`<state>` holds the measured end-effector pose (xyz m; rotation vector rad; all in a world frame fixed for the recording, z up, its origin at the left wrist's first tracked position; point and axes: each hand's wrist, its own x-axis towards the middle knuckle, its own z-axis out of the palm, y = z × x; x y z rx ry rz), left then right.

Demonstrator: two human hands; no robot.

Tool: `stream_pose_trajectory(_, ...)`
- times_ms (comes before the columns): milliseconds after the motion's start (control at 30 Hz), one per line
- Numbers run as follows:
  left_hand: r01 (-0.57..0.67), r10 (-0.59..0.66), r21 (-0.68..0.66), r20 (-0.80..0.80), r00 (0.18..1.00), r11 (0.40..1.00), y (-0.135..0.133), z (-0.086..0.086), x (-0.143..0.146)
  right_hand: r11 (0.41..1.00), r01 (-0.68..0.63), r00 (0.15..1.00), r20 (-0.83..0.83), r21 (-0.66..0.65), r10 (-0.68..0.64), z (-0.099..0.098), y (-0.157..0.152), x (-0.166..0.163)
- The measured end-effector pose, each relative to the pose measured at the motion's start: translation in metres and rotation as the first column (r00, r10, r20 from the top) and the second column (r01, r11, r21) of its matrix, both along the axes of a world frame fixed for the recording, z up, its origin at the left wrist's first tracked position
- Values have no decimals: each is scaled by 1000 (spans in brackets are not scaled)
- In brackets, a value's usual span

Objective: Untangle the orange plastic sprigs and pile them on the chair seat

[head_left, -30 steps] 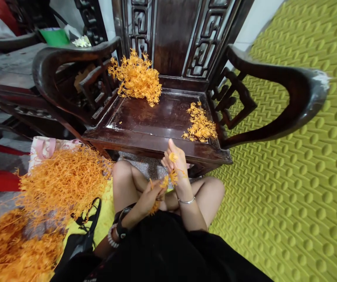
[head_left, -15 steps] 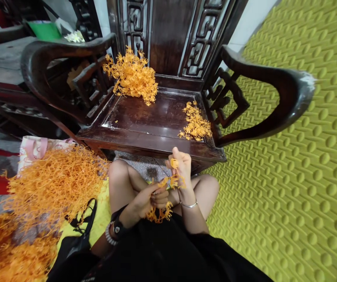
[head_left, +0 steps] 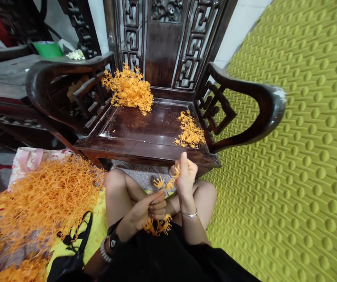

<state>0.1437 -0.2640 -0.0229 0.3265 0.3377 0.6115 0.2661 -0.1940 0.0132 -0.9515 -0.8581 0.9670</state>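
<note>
Orange plastic strand (head_left: 158,183), spiky, held dangling

A black watch (head_left: 115,239) and white bead bracelet (head_left: 104,250) circle the wrist of the left hand (head_left: 145,209), a thin silver bangle (head_left: 189,214) that of the right hand (head_left: 186,177); a black garment (head_left: 171,256) covers the lap, knees (head_left: 118,185) bare.

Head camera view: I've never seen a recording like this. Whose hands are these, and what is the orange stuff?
There is no machine here: the one picture comes from a camera worn on a person's head, looking down at their own bare hands and knees. They sit on the floor facing a dark wooden chair. The left hand and the right hand both grip one bunch of orange plastic pieces. On the chair seat lie a large orange pile at the back left and a small orange pile at the right. A big orange heap lies on the floor at their left.
</note>
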Motion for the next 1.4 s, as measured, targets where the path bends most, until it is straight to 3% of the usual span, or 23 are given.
stream_pose_trajectory(100, -2, 5, 75, -39, 999, 997, -5, 13, 5, 985, 117, 992, 25, 126, -121, 19, -10, -4)
stream_pose_trajectory(267, 45, -44, 114, -7, 999, 992, -10, 35, -1, 947, 192, 977, 38, 256, -208, 57, -10, 7)
stream_pose_trajectory(333, 62, -66, 107, 33, 997, 992, -12, 33, -12, 876, 324, 933, 30, 358, -358, 75, 6, 34)
stream_pose_trajectory(367, 46, -50, 91, 44, 998, 995, -14, 30, -19, 797, 436, 879, -4, 418, -478, 84, 17, 51)
stream_pose_trajectory(433, -43, 41, 37, 55, 998, 998, -14, 21, -32, 711, 493, 812, 29, 502, -583, 99, 42, 84)
stream_pose_trajectory(467, -95, 95, 8, 67, 993, 995, -13, 17, -37, 743, 439, 809, 136, 505, -571, 103, 56, 97)
stream_pose_trajectory(533, -152, 154, -30, 113, 982, 988, -8, 12, -42, 873, 262, 751, 482, 412, -452, 103, 84, 112)
stream_pose_trajectory(600, -144, 149, -43, 169, 974, 989, -1, 12, -41, 956, 179, 549, 783, 231, -292, 91, 112, 114)
stream_pose_trajectory(700, -116, 127, -58, 224, 966, 991, 7, 18, -36, 958, 283, 220, 970, 35, -100, 61, 146, 111)
stream_pose_trajectory(800, -115, 128, -67, 240, 962, 991, 11, 23, -34, 938, 342, 107, 994, -55, 19, 34, 163, 115)
stream_pose_trajectory(933, -147, 167, -101, 223, 961, 984, 12, 22, -37, 944, 325, 93, 995, -60, 31, 18, 166, 121)
stream_pose_trajectory(1033, -159, 189, -147, 214, 958, 976, 14, 20, -37, 958, 284, 111, 992, 32, -66, 16, 154, 111)
stream_pose_trajectory(1100, -145, 184, -175, 230, 956, 974, 16, 22, -36, 983, 151, 251, 957, 108, -144, 15, 137, 95)
stream_pose_trajectory(1167, -119, 169, -198, 258, 951, 973, 18, 24, -34, 993, -88, 502, 865, 73, -19, 10, 112, 71)
stream_pose_trajectory(1200, -101, 157, -206, 274, 949, 973, 19, 26, -33, 971, -239, 621, 770, 8, 147, 7, 98, 57)
stream_pose_trajectory(1233, -82, 143, -212, 287, 947, 974, 20, 27, -31, 908, -411, 690, 624, -80, 367, 3, 83, 43)
stream_pose_trajectory(1267, -61, 126, -218, 297, 947, 974, 21, 27, -29, 801, -579, 698, 415, -152, 584, 0, 69, 29)
stream_pose_trajectory(1333, -17, 89, -240, 294, 952, 971, 22, 27, -25, 539, -822, 555, -43, -186, 831, -5, 46, 6)
stream_pose_trajectory(1400, 13, 68, -283, 275, 959, 959, 22, 23, -21, 374, -924, 373, -382, -75, 846, -6, 32, -8)
